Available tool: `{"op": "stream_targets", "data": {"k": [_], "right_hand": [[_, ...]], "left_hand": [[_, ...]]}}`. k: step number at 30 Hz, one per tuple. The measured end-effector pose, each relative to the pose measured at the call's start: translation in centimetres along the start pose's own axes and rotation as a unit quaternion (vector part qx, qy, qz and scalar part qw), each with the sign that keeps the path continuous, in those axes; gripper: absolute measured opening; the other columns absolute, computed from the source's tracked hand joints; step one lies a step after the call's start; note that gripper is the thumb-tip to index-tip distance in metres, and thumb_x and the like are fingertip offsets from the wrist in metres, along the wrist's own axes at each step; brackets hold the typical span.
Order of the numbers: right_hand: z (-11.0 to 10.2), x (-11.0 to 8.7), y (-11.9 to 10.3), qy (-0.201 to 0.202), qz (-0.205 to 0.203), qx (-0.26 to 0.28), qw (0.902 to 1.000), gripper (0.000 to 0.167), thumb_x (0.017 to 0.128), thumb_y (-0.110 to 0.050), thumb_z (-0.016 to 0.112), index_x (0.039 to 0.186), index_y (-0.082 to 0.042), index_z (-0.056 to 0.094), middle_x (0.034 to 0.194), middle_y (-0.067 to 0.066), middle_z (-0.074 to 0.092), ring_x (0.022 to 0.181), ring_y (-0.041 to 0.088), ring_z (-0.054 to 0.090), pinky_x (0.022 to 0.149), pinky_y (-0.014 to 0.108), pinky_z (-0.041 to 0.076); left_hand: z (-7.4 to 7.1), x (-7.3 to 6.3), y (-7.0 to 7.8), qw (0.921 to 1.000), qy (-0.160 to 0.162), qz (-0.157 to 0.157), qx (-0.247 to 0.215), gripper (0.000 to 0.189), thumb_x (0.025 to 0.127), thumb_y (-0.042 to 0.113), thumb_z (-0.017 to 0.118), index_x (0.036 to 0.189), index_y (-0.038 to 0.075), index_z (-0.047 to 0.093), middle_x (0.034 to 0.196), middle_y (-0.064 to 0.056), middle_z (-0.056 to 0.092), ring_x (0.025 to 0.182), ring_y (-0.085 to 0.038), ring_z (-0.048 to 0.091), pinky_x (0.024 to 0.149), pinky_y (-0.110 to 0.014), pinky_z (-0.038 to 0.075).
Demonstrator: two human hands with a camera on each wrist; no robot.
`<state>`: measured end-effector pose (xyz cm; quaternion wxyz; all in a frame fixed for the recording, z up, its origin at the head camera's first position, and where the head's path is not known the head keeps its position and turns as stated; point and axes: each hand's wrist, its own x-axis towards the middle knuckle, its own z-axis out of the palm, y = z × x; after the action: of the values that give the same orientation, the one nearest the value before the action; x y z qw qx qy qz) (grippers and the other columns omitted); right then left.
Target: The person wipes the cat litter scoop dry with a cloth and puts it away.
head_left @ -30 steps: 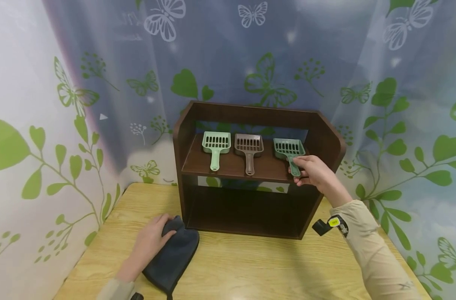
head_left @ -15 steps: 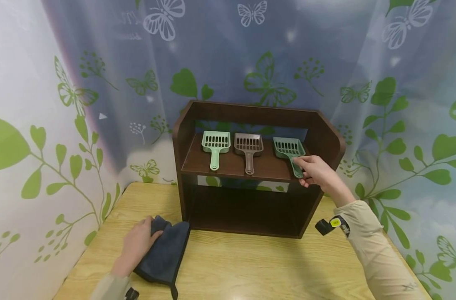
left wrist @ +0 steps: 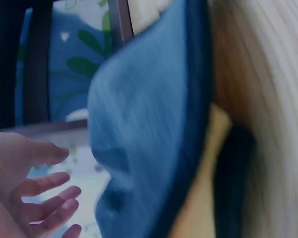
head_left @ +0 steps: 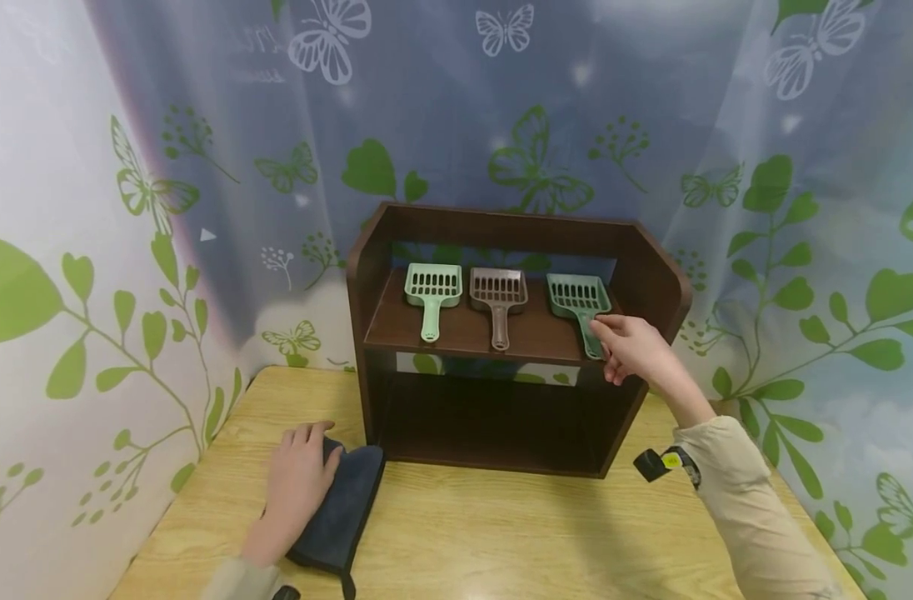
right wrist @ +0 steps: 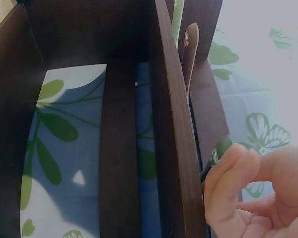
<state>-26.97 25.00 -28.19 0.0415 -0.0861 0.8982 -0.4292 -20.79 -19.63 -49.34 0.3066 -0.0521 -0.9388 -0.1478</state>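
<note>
On the upper shelf of the brown rack (head_left: 494, 462), a dark green litter scoop (head_left: 579, 293) lies at the right, its handle toward the front edge. My right hand (head_left: 636, 348) pinches that handle from the right. In the right wrist view its curled fingers (right wrist: 233, 168) overlap the handle's end (right wrist: 221, 148). Left of it lie a brown litter scoop (head_left: 499, 293) and a light green one (head_left: 431, 307), handles forward. My left hand (head_left: 299, 483) lies over the left part of a dark blue cloth (head_left: 344, 508) with a corner loop; in the left wrist view its fingers are loose beside the cloth.
The rack stands on a light wooden table (head_left: 494, 542), its lower compartment dark and open at the front. A patterned curtain (head_left: 456, 108) hangs close behind. Raised side panels (head_left: 659, 275) border the upper shelf. A wrist camera (head_left: 659, 462) is strapped to the right sleeve.
The dark green scoop's handle has swung slightly right, my right hand moving right and down with it. My left hand has shifted left with the cloth, then slightly right; its fingers have straightened.
</note>
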Motion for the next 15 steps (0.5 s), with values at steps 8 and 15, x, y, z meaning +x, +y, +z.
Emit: {"op": "stream_targets", "data": {"k": [8, 15], "right_hand": [[1.3, -3.0, 1.5, 0.136, -0.073, 0.057, 0.9864, 0.047, 0.107, -0.028, 0.052, 0.140, 0.003, 0.040, 0.074, 0.012, 0.055, 0.048, 0.021, 0.060, 0.047, 0.034, 0.053], [5.2, -5.4, 2.8, 0.213, -0.146, 0.103, 0.9606, 0.023, 0.105, -0.015, 0.057, 0.120, 0.002, 0.058, 0.068, 0.013, 0.055, 0.044, 0.020, 0.054, 0.040, 0.032, 0.048]], "left_hand": [[0.3, 0.8, 3.4, 0.9970, 0.044, 0.044, -0.045, 0.028, 0.082, 0.009, 0.085, 0.106, 0.003, 0.072, 0.096, -0.013, 0.072, 0.086, -0.035, 0.066, 0.068, -0.047, 0.054], [0.8, 1.9, 6.3, 0.9954, 0.027, 0.062, -0.068, 0.020, 0.093, 0.019, 0.076, 0.111, 0.011, 0.074, 0.101, -0.008, 0.073, 0.089, -0.029, 0.067, 0.071, -0.042, 0.056]]}}
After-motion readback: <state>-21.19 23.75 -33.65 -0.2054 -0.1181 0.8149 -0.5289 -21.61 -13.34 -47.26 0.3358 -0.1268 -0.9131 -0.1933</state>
